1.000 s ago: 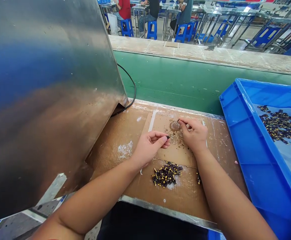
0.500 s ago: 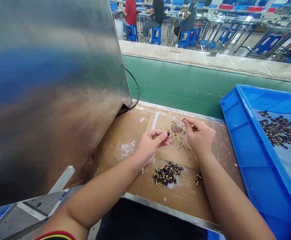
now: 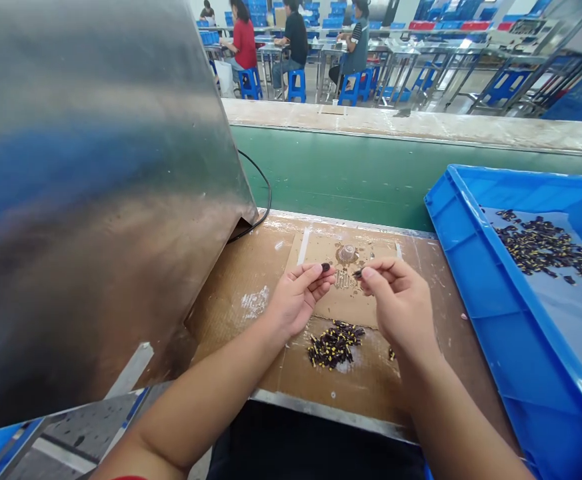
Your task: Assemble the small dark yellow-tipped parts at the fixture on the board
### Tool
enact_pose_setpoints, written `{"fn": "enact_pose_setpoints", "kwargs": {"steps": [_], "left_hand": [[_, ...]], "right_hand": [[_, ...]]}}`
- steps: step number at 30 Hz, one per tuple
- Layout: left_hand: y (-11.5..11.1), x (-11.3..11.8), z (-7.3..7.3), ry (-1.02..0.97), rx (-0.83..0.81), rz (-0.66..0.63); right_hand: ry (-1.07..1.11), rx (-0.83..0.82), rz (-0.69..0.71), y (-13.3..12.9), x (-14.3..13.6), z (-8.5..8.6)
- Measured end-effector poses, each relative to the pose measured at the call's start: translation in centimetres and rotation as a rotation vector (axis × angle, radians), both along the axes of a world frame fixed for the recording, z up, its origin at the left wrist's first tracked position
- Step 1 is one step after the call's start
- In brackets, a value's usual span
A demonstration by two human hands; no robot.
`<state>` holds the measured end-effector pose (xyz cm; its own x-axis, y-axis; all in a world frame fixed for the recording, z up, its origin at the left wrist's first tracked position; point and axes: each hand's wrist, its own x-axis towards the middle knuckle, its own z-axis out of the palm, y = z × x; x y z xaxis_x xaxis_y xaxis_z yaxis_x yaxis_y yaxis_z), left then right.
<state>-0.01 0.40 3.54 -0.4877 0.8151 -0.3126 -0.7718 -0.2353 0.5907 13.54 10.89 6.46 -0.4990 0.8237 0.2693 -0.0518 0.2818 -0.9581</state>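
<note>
Between thumb and fingers, my left hand (image 3: pixel 301 293) pinches a small dark oval piece (image 3: pixel 325 267). Opposite it, my right hand (image 3: pixel 401 293) grips a thin dark item (image 3: pixel 358 274) at its fingertips; its exact kind is too small to make out. The two hands are a short gap apart over a cardboard sheet (image 3: pixel 331 307). Beyond them sits a small clear plastic cup (image 3: pixel 347 253) on a wet brownish patch. Small metal strips (image 3: pixel 342 279) lie in a row just in front of it. Nearer me is a heap of small black-and-yellow parts (image 3: pixel 335 345).
A blue bin (image 3: pixel 491 293) stands on the right, with many black-and-yellow parts (image 3: pixel 545 243) on a white sheet inside. A large metal housing (image 3: pixel 105 200) blocks the left side, with a black cable (image 3: pixel 269 190) behind. A green belt (image 3: pixel 331 177) runs beyond the table.
My right hand has come down from beside the clear cup toward my left hand, carrying a thin dark item. My left hand stays nearly in place with its dark piece. The camera view has tilted up slightly.
</note>
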Motion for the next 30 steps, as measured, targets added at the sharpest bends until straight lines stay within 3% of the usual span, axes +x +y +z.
{"fn": "enact_pose_setpoints", "kwargs": {"steps": [5, 10, 30], "left_hand": [[-0.1, 0.4, 0.0, 0.068, 0.014, 0.013], [-0.2, 0.4, -0.1, 0.124, 0.025, 0.055], [-0.4, 0.8, -0.1, 0.281, 0.028, 0.061]], "right_hand": [[0.033, -0.069, 0.009, -2.6, -0.5, -1.8], [0.07, -0.124, 0.08, -3.5, -0.7, -2.3], [-0.032, 0.023, 0.065, -3.6, -0.4, -2.9]]}}
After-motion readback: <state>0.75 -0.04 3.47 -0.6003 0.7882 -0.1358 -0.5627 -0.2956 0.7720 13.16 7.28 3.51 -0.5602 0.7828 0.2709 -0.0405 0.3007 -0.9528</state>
